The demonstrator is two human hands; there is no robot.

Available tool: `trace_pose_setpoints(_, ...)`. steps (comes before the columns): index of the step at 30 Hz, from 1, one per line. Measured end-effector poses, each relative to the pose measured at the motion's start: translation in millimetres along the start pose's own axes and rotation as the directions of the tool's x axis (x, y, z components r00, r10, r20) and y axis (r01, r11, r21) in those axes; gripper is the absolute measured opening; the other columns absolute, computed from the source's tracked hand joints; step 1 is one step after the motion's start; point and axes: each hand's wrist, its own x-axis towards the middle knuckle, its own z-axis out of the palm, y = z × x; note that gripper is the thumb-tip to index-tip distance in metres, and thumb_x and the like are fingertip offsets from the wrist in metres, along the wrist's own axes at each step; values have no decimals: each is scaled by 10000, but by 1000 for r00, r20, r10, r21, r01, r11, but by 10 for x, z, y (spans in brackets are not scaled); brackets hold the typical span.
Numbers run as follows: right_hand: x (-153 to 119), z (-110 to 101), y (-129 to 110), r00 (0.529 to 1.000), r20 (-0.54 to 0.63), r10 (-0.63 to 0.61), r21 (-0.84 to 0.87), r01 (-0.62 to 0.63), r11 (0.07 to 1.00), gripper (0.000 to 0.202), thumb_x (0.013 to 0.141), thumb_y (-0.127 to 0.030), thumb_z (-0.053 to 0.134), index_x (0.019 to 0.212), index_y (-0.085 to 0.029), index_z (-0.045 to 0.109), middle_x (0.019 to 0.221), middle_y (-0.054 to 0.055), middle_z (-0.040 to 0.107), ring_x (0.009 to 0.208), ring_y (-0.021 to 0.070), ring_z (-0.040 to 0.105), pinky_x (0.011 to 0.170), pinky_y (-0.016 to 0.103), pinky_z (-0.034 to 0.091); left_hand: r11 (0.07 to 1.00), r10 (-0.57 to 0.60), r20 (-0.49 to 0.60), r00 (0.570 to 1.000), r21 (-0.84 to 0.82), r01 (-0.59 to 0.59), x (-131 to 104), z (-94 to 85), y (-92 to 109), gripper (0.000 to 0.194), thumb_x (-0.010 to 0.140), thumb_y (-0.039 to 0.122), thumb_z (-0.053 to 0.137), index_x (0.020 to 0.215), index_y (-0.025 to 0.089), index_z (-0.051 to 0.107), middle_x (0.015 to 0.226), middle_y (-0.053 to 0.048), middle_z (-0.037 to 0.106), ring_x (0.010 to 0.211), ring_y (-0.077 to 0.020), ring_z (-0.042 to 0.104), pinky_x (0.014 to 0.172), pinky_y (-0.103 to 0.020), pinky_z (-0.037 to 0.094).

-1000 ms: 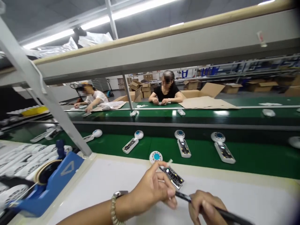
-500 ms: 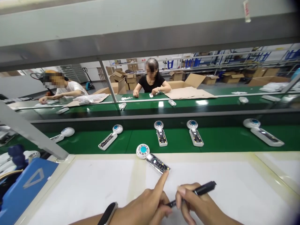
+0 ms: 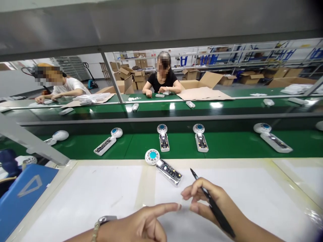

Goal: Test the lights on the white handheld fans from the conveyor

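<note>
I have the right hand grasping a black pen, laid aslant through its fingers with the thin tip aimed up and away, while the thumb and forefinger ends stand apart. The left hand I read as loose and free: its forefinger points across, the tip just beside the right thumb with a slight gap, and the other fingers curl softly. On that wrist I see a watch and a beaded bracelet.

Just beyond the right fingertips, untouched, lies the white gadget, slanted on the white table. Its circuit board faces up with a bright spot near the top, and its round, blue-centred head reaches over the table's far edge.

Past that edge runs a green belt carrying a row of similar gadgets, well spaced. To my left stand a blue tape holder and a slanting grey post.

Farther off, a second belt bears small white cases. Behind it sit a person in black, hands by a small pale part, and a person in white. Cardboard boxes stand behind them.
</note>
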Motion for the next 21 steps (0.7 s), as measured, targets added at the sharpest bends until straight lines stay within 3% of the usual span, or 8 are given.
trace_pose_setpoints(3, 56, 151, 56, 999, 14, 29, 26, -29, 999, 267, 708, -303, 669, 723, -207, 421, 824, 36, 633, 676, 130, 544, 647, 271, 443, 999, -25, 70, 997, -19, 26, 72, 21, -1, 805, 694, 463, 650, 1359, 260, 244, 645, 36, 535, 408, -9, 362, 399, -133, 243)
trace_pose_setpoints(6, 33, 159, 97, 997, -23, 78, 23, -77, 997, 273, 698, -265, 664, 688, -208, 397, 694, -6, 602, 613, 114, 520, 585, 237, 418, 996, -55, 97, 994, -65, 61, 127, 9, -26, 833, 671, 448, 678, 1357, 255, 247, 643, 44, 546, 405, -6, 376, 398, -132, 249)
trace_pose_setpoints(10, -41, 34, 229, 971, -203, 126, -74, -144, 987, 306, 715, -300, 628, 656, -217, 339, 637, -26, 579, 584, 118, 522, 560, 232, 400, 972, -161, 40, 986, -165, 166, 221, -33, -130, 1104, 561, 395, 775, 1392, 208, 71, 666, 37, 588, 456, -31, 434, 431, -147, 293)
trace_pose_setpoints(12, -65, -60, 358, 939, -312, 144, -126, -191, 973, 287, 727, -330, 603, 666, -220, 345, 645, -22, 575, 604, 132, 535, 570, 241, 400, 962, -221, 13, 975, -160, 220, 266, -42, -178, 1130, 559, 358, 786, 1391, 183, 42, 663, 35, 592, 486, -43, 458, 463, -158, 318)
trace_pose_setpoints(14, -75, -155, 507, 899, -409, 158, -170, -245, 954, 258, 726, -339, 590, 678, -222, 365, 654, -20, 567, 621, 146, 542, 574, 248, 400, 969, -230, 23, 973, -90, 231, 300, -41, -179, 948, 632, 359, 740, 1369, 180, 170, 642, 35, 581, 487, -48, 463, 481, -169, 333)
trace_pose_setpoints(17, -77, -256, 696, 855, -500, 137, -242, -290, 926, 231, 711, -351, 584, 683, -226, 392, 637, -26, 545, 584, 146, 518, 556, 252, 398, 991, -131, -9, 991, 9, 131, 335, -83, -28, 423, 778, 404, 575, 1111, 155, 498, 620, 17, 557, 481, -66, 487, 501, -202, 374)
trace_pose_setpoints(19, -78, -290, 767, 844, -529, 91, -301, -287, 910, 211, 716, -367, 573, 700, -230, 414, 639, -24, 552, 562, 144, 501, 548, 255, 401, 998, -16, -136, 991, 55, 24, 363, -201, 182, 252, 808, 385, 505, 855, 143, 557, 609, 9, 533, 488, -84, 503, 509, -227, 398)
trace_pose_setpoints(21, -84, -307, 798, 846, -531, 50, -360, -278, 891, 185, 733, -376, 556, 748, -235, 436, 648, -17, 570, 556, 149, 499, 549, 261, 409, 975, 156, -341, 927, 203, -90, 403, -433, 449, 181, 777, 301, 486, 685, 149, 521, 554, 21, 485, 481, -89, 475, 489, -222, 386)
